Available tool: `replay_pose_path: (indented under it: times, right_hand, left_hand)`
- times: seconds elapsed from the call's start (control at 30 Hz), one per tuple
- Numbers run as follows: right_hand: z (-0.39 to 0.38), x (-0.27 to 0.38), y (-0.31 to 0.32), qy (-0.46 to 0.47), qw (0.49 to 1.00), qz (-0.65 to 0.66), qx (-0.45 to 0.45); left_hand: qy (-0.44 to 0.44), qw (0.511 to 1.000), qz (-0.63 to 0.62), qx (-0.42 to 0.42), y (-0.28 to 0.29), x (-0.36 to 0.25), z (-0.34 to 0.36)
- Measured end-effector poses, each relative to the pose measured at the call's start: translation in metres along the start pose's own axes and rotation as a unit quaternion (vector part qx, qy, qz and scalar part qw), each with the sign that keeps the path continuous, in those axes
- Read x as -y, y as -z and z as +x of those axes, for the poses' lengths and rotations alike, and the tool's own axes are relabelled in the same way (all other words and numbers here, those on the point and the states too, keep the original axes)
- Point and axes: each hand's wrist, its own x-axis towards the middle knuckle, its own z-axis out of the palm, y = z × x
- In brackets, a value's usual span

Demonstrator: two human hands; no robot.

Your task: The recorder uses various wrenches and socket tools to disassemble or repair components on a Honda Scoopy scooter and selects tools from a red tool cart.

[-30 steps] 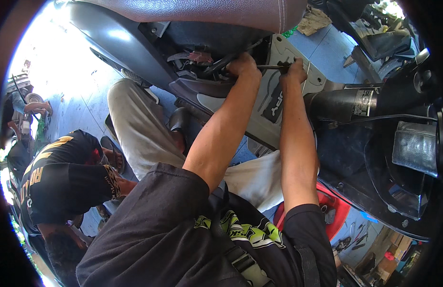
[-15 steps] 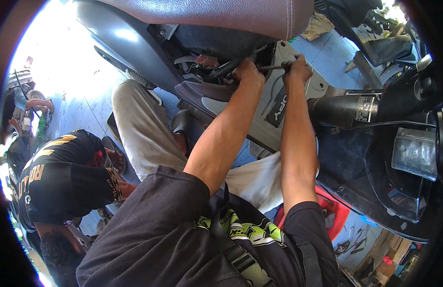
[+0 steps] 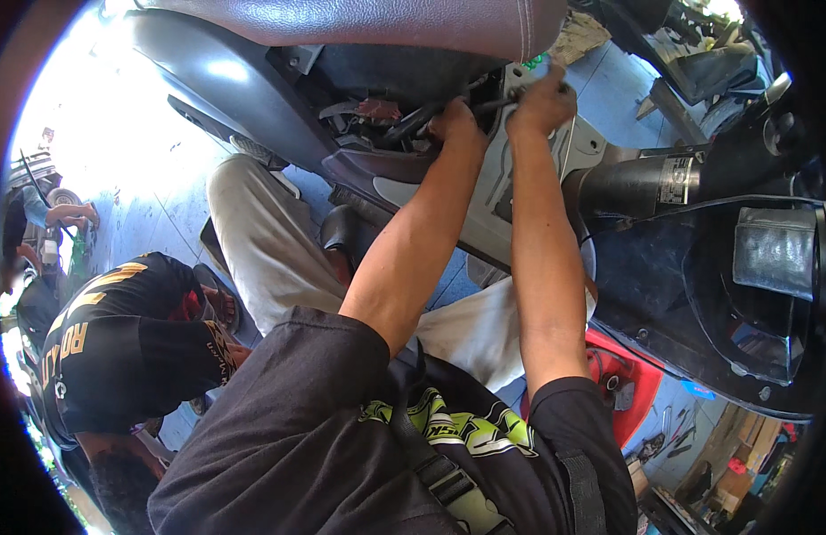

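A dark metal rod-like tool [image 3: 495, 104] spans the gap between my two hands, over the scooter's grey footboard [image 3: 484, 234]. My left hand [image 3: 459, 123] is closed at the rod's inner end, its fingertips hidden in the opening under the seat. At the outer end, my right hand [image 3: 542, 105] curls against the rod, one finger sticking up and slightly blurred. Cables and a reddish part [image 3: 379, 109] show inside the opening, left of my left hand. Above hangs the brown scooter seat [image 3: 386, 22]. What the tool sits on cannot be seen.
A black steering column [image 3: 631, 185] and black front panel stand to the right. Below it lies a red plastic piece [image 3: 643, 379], with hand tools [image 3: 671, 437] on the blue tiles. Another person [image 3: 132, 343] in a black shirt bends low at the left.
My right hand has shifted up and a little left, with a finger now raised. The rod's outer end has swung upward, and my left hand has moved slightly.
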Motion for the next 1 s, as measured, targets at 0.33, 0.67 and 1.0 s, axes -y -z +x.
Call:
replay_pose_path:
  times: [0.33, 0.67, 1.0]
  right_hand:
    - [0.019, -0.019, -0.001, 0.11, 0.988, -0.104, -0.021]
    - [0.052, 0.092, 0.048, 0.001, 0.994, 0.075, -0.075]
    - [0.012, 0.097, 0.07, 0.105, 0.967, -0.043, 0.23]
  left_hand:
    - [-0.015, 0.994, 0.094, -0.048, -0.002, 0.001, 0.0]
    - [-0.063, 0.995, 0.058, 0.045, 0.001, 0.054, -0.066]
    - [0.329, 0.917, -0.096, 0.203, 0.031, 0.059, -0.104]
